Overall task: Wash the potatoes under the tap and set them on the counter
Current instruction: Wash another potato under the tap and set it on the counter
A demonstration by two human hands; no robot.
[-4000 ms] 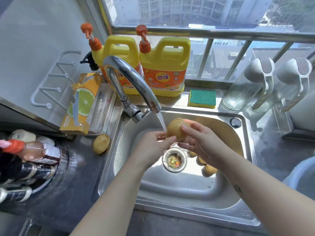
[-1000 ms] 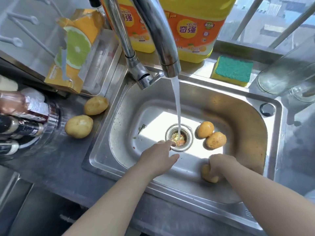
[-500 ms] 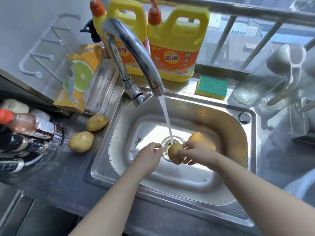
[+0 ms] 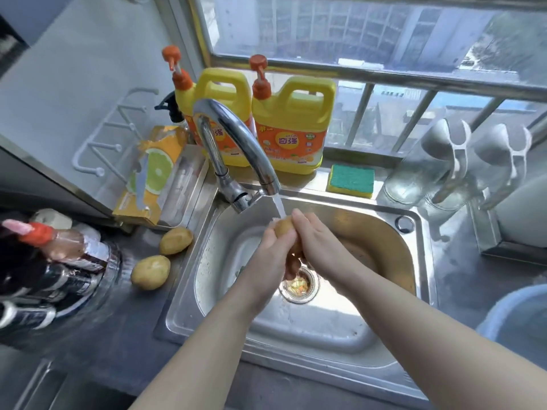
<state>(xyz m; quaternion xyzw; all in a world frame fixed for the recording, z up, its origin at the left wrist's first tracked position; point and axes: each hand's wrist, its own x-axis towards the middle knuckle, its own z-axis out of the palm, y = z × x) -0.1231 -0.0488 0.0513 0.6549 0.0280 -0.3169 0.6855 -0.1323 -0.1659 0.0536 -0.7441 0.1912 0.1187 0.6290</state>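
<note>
Water runs from the curved chrome tap [image 4: 236, 143] onto a yellow potato [image 4: 283, 226] that I hold over the steel sink [image 4: 414, 261]. My left hand [image 4: 273, 255] wraps it from the left and my right hand [image 4: 318, 247] covers it from the right, so only its top shows. Two potatoes lie on the dark counter left of the sink, one [image 4: 176, 240] farther back and one [image 4: 151, 272] nearer to me. My arms hide the other potatoes in the basin.
Two yellow detergent jugs [image 4: 291, 134] stand behind the tap, with a green sponge [image 4: 351, 180] to their right. Glass jars [image 4: 420, 173] sit at the back right. Bottles [image 4: 53, 261] crowd the left counter. A drain strainer [image 4: 299, 287] holds scraps. A blue basin [image 4: 521, 318] sits right.
Both hands have lifted the potato from near the drain up under the spout and closed tighter around it. The view has tilted upward.
</note>
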